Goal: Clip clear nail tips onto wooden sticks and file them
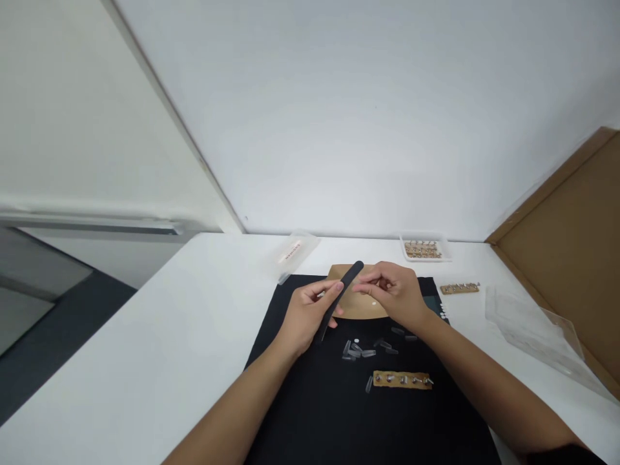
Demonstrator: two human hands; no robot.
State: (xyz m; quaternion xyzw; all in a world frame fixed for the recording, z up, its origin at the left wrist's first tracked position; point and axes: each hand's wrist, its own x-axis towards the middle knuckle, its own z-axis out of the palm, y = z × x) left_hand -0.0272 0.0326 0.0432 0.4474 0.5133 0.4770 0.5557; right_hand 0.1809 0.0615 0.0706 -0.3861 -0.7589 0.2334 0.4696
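My left hand (310, 313) grips a long black nail file (345, 284), which slants up to the right over a tan tray (358, 311). To its right, close to the file's upper end, my right hand (392, 290) is pinched closed; a small clear piece seems to be at its fingertips, too small to make out. Clear nail tips (356, 351) lie scattered on the black cloth (314, 407) below the hands. Nearer me is a brown strip (402, 380) with a row of small metal stands, and one clear tip lies at its left end.
On the white table (203, 323), a clear lidded case (296, 255) lies at the back. A clear box (425, 248) of small stands, another brown strip (460, 289) and clear plastic covers (533, 329) are at right, beside a cardboard panel (571, 239).
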